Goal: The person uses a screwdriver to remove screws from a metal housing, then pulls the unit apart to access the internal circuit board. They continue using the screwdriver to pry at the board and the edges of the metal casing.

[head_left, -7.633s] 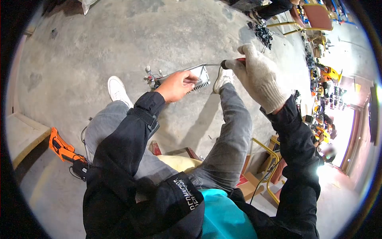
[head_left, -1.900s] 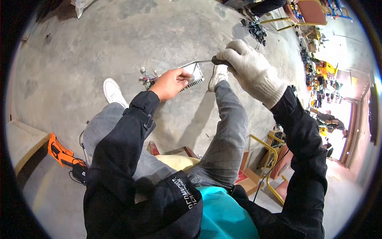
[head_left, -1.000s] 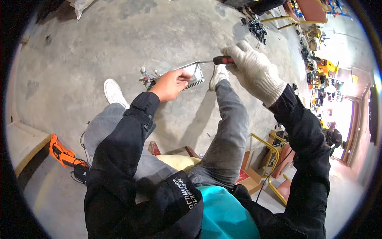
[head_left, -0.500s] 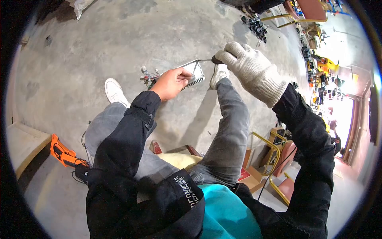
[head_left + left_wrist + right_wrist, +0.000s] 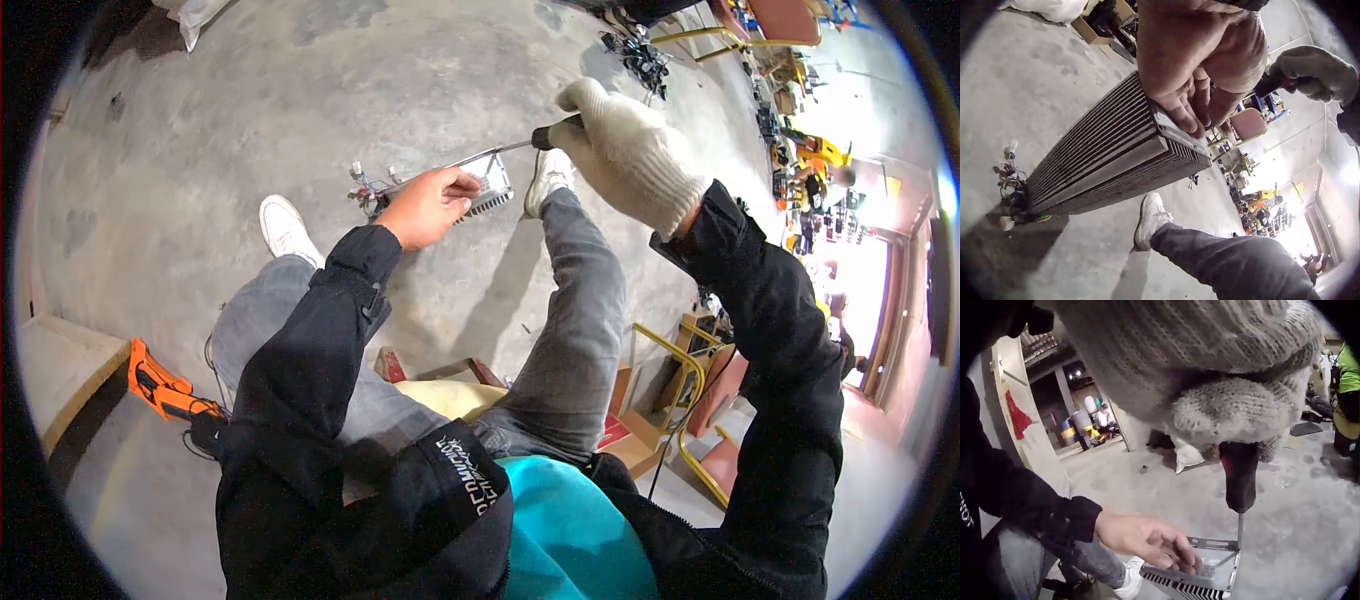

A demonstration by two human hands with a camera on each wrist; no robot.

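A silver metal box with rows of cooling fins (image 5: 1097, 150) stands on end on the floor between the person's feet. Wires with plugs (image 5: 1013, 181) spread from its lower end. My bare left hand (image 5: 425, 210) grips the box's upper end, thumb and fingers bent at the edge. My right hand (image 5: 635, 155), in a white knit glove, holds a screwdriver (image 5: 1239, 481) by its black and red handle. In the right wrist view the shaft reaches down to a corner of the box's end plate; the tip itself is hard to make out.
An orange tool (image 5: 165, 385) with a cord lies by the left knee. Yellow-framed chairs (image 5: 700, 400) and cardboard boxes (image 5: 635, 445) stand at right. A heap of black parts (image 5: 638, 62) lies on the concrete floor farther off.
My gloved hand has turned back and forth about the screwdriver's handle, and now sits slightly higher, thumb raised. The left hand and the box stay nearly where they were.
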